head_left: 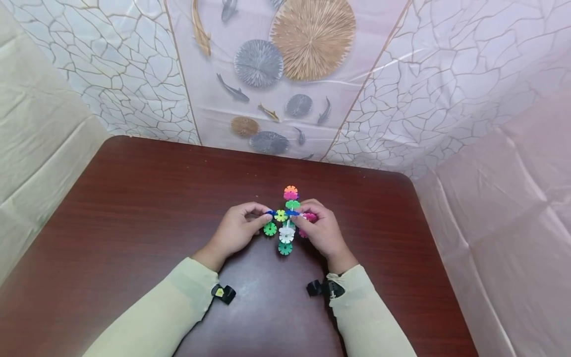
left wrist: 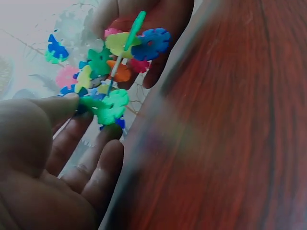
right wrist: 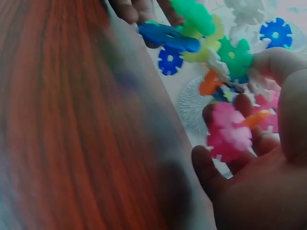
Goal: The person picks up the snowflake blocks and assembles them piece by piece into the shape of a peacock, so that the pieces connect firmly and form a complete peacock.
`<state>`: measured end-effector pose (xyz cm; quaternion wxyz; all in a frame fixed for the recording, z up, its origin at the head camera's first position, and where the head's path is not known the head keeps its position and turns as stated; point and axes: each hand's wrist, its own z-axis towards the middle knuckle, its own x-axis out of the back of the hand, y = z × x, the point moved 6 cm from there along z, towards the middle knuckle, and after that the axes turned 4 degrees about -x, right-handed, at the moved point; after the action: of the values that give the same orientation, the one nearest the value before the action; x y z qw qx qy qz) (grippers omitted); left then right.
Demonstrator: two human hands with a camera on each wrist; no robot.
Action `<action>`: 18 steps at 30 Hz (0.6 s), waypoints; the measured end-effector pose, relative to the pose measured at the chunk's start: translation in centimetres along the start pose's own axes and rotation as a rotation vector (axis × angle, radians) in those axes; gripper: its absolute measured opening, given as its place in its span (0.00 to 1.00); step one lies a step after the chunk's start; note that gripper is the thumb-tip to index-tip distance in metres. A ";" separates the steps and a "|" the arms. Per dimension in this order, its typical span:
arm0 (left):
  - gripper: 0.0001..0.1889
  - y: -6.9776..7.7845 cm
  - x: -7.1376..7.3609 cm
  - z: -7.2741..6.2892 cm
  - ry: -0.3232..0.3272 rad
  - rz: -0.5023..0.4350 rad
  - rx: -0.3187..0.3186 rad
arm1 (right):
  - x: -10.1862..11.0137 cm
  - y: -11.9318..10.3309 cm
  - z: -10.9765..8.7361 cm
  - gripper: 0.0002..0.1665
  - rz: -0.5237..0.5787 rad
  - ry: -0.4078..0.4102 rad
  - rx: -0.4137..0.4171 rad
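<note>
Both hands hold up one figure made of notched plastic interlocking discs over the table. My left hand pinches a blue disc at the figure's left end, with a green disc hanging below it. A yellow disc links that end to the middle. My right hand grips the figure near its centre, thumb on the near side. Pink discs stick out by the right fingers in the right wrist view. An orange and pink disc tops the figure, and a green one is lowest. The right fingertips are partly hidden.
A dark reddish-brown wooden table with rounded corners lies beneath the hands. Patterned sheeting hangs behind it, and plain pale cloth stands along the sides. Each wrist wears a black strapped camera.
</note>
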<state>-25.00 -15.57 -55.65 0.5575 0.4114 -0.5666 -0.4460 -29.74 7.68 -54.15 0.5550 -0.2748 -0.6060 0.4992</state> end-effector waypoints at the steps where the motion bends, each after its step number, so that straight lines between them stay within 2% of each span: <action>1: 0.06 0.1 0.1 0.0 -0.002 0.036 -0.010 | 0.0 0.0 0.0 0.07 -0.021 -0.010 -0.007; 4: 0.05 0.3 0.3 0.0 -0.005 0.117 -0.034 | 0.0 0.0 0.1 0.06 -0.073 -0.044 -0.023; 7: 0.05 0.3 0.4 0.0 -0.015 0.152 -0.049 | -0.1 0.0 0.2 0.05 -0.104 -0.078 -0.032; 13: 0.05 0.4 0.4 0.0 -0.043 0.158 -0.055 | -0.2 0.2 0.2 0.07 -0.130 -0.109 -0.044; 18: 0.06 0.5 0.4 0.1 -0.097 0.157 -0.064 | -0.1 0.1 0.3 0.08 -0.152 -0.115 -0.037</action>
<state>-25.10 -15.83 -55.11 0.5754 0.3255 -0.6090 -0.4383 -30.04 7.49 -54.26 0.5506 -0.2092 -0.6650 0.4591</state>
